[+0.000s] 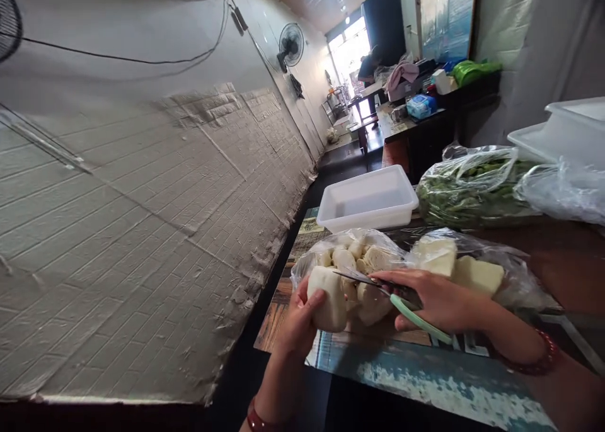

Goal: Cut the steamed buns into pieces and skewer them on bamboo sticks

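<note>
My left hand [302, 315] is closed around a smooth, pale white, rounded piece of food [327, 303], held upright over the table. A pair of scissors [410, 315] with a light green handle is in my right hand [432, 296]. Its dark blades point left, the tips at the upper right edge of the white piece; whether they touch it I cannot tell. Just behind both hands lies an open clear plastic bag [302, 255] of several pale, rounded food pieces [343, 259]. Beyond my right hand, pale yellow slabs [477, 276] rest in another clear bag.
A white plastic tub [367, 199] stands behind the bags. To its right are a bag of leafy greens [472, 183] and white plastic containers [574, 130]. A brick-patterned wall [165, 249] runs along the left. Farther back, a person [368, 70] stands near a bright doorway.
</note>
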Demonstrator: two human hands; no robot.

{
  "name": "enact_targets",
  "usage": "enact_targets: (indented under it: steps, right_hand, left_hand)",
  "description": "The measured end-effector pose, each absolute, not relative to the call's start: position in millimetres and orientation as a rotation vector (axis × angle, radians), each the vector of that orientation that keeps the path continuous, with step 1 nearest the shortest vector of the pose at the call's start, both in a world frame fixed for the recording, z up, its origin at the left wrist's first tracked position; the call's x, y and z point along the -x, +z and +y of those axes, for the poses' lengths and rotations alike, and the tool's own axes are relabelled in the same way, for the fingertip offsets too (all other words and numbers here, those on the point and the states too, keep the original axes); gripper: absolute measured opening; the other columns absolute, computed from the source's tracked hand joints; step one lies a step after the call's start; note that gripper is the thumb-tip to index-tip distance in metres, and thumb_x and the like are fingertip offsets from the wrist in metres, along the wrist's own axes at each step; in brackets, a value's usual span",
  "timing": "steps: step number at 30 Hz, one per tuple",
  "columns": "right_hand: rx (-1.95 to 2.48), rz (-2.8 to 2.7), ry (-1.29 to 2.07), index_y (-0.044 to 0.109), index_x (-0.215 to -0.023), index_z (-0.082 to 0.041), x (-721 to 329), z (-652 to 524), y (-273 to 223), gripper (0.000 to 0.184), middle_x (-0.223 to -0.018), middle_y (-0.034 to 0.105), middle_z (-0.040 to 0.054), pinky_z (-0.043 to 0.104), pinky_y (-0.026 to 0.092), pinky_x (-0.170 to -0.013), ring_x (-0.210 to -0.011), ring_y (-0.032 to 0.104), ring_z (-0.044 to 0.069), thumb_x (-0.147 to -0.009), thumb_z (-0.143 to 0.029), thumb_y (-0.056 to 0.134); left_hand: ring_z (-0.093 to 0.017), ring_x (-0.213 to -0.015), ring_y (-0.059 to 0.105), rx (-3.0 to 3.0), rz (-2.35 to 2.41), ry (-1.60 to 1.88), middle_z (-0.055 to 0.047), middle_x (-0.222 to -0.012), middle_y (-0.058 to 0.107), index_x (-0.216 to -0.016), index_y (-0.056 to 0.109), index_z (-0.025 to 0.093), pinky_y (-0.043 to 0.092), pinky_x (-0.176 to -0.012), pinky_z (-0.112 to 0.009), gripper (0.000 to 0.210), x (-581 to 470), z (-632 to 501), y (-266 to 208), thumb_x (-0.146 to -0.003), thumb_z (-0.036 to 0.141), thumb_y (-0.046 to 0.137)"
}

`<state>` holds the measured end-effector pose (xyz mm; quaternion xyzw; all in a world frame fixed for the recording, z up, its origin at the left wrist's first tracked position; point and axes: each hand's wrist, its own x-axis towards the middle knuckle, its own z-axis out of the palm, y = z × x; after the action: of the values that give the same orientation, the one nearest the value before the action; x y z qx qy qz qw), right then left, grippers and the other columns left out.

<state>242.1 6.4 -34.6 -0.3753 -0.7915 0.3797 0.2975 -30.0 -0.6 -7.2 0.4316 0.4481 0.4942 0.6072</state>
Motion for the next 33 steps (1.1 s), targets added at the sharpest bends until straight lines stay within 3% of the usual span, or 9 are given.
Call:
enact_targets:
  steps: [8,15,25,33]
  right_hand:
    - [1.083,-2.163,1.080,0.054,-0.143,-0.017,-241.7,2.4,-28.1,0.081,-0.134,0.065,0.0138,0.047,0.052,-0.098,-0.114,0.064,0.035,-0.069,-0.038,0.081]
    - [1.062,-2.216,1.066,0.050,-0.147,-0.016,-243.5,0.4,-24.4,0.088,-0.140,0.061,0.0152,0.050,0.045,-0.107,-0.123,0.058,0.037,-0.069,-0.041,0.082]
    - [1.065,-2.266,1.068,0.044,-0.151,-0.013,-243.0,-3.3,-25.6,0.107,-0.147,0.054,0.0182,0.051,0.037,-0.114,-0.135,0.048,0.039,-0.060,-0.047,0.088]
    - [1.039,-2.223,1.027,0.047,-0.149,-0.019,-243.5,-5.1,-28.4,0.103,-0.140,0.061,0.0149,0.050,0.041,-0.110,-0.128,0.055,0.038,-0.060,-0.049,0.088]
  left_hand:
    - [-0.029,-0.090,0.071,-1.006,1.112,1.200,-0.011,-0.101,0.073,-0.111,0.070,0.017,0.058,-0.074,-0.033,0.063,28.0,3.8,-7.5,-0.059,0.046,0.089]
    - [-0.028,-0.083,0.071,-1.136,1.089,1.105,-0.012,-0.088,0.075,-0.102,0.074,0.013,0.056,-0.067,-0.029,0.058,26.6,2.0,-5.8,-0.056,0.045,0.091]
    - [-0.024,-0.077,0.071,-1.121,1.110,1.171,-0.009,-0.085,0.076,-0.104,0.075,0.015,0.055,-0.067,-0.028,0.054,22.9,-0.5,-0.2,-0.060,0.043,0.089]
    - [-0.021,-0.075,0.069,-1.180,1.079,1.113,-0.008,-0.088,0.076,-0.102,0.076,0.015,0.055,-0.070,-0.028,0.046,20.6,-1.5,-2.5,-0.064,0.040,0.088]
